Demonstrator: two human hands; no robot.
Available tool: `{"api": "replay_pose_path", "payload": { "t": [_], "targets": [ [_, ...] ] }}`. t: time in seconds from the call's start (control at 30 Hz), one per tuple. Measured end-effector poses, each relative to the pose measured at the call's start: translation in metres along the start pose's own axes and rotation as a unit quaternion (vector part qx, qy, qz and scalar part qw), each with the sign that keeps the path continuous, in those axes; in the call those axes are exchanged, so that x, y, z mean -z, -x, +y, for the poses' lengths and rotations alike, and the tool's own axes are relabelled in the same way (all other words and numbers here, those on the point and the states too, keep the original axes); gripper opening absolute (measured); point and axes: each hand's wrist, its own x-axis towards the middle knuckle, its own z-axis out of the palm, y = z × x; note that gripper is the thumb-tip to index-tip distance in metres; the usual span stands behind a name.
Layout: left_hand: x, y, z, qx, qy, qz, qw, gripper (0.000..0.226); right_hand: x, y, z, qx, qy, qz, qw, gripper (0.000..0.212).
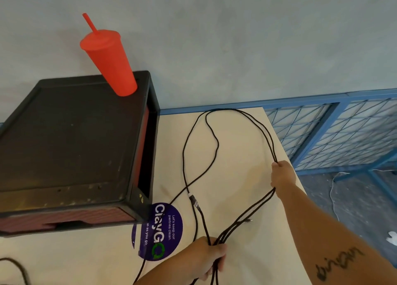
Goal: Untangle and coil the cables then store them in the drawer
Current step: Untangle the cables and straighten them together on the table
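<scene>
Black cable lies in long loops across the pale table, its far bend close to the table's back edge, the loops running lengthwise away from the person. Left hand, low and near, is clenched around a bundle of several strands that fan up out of the fist. Right hand, farther out toward the table's right edge, pinches two strands together where they come down from the far bend; those strands carry on back to the left fist. A connector join sits on a strand between the hands, nearer the left. One strand crosses another just above that join, so a tangle likely remains. The loose loop lies forward and left of the right hand; judged from this, the right hand is better placed to gather it toward the left. The drawer unit stands at left, its front drawer shut, a red cup on top. Another cable end shows at bottom left.
</scene>
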Motion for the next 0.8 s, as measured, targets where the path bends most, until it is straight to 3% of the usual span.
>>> {"api": "replay_pose_path", "payload": {
  "t": [0.1,0.2,0.33,0.43,0.5,0.6,0.73,0.8],
  "targets": [
    [-0.013,-0.001,-0.005,-0.005,0.001,0.038,0.999,0.036,0.008,0.014,0.006,0.033,0.034,-0.063,0.997,0.043],
    [-0.027,-0.007,-0.001,-0.010,0.029,0.088,0.996,0.035,0.015,0.054,0.023,0.059,0.019,-0.061,0.996,0.052],
    [-0.039,-0.011,-0.001,-0.060,0.019,0.135,0.989,0.015,0.019,0.121,0.080,0.103,0.060,-0.052,0.992,0.041],
    [-0.041,-0.008,-0.006,-0.104,-0.037,0.195,0.975,0.023,0.022,0.164,0.104,0.133,0.114,-0.084,0.981,0.039],
    [-0.039,-0.002,-0.007,-0.111,-0.054,0.255,0.959,0.033,0.026,0.192,0.112,0.137,0.183,-0.105,0.968,0.051],
    [-0.034,0.014,-0.010,-0.131,-0.013,0.296,0.946,0.031,0.032,0.230,0.123,0.124,0.319,-0.132,0.930,0.073],
    [-0.025,0.044,-0.015,-0.158,0.107,0.313,0.930,0.025,0.031,0.273,0.140,0.078,0.378,-0.152,0.910,0.078],
    [-0.021,0.061,-0.019,-0.167,0.132,0.323,0.922,0.024,0.028,0.287,0.147,0.076,0.387,-0.178,0.901,0.067]
  ]
}}
